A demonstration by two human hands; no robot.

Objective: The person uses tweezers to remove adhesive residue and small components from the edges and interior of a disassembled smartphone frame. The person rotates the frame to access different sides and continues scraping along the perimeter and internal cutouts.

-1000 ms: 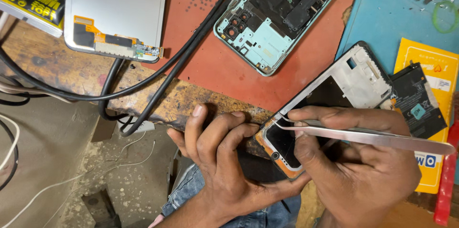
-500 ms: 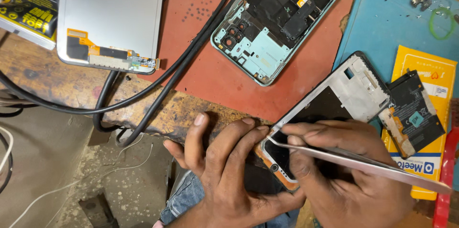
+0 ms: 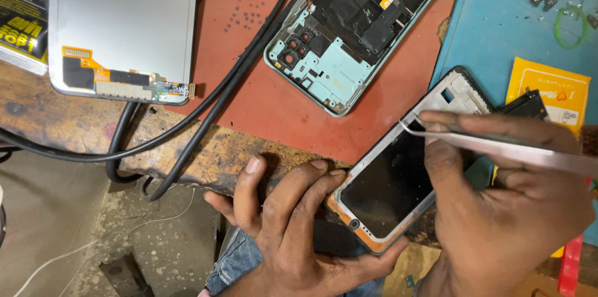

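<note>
My left hand (image 3: 293, 222) grips the lower end of a phone frame (image 3: 398, 179) with an orange edge and a dark inner panel, held over the bench's front edge. My right hand (image 3: 498, 210) pinches metal tweezers (image 3: 498, 146), whose tips touch the frame's left rim near its upper half. The frame's upper end rests on the blue mat (image 3: 498, 29).
An opened teal phone body (image 3: 355, 29) lies on the red mat (image 3: 261, 98). A detached screen panel (image 3: 121, 29) with an orange flex lies at the upper left. Black cables (image 3: 205, 110) cross the worn wooden bench. A yellow packet (image 3: 548, 91) and small parts sit on the blue mat.
The tweezers' tips have moved up along the frame's left rim, from near its lower end towards the upper half. My left hand keeps its grip on the frame.
</note>
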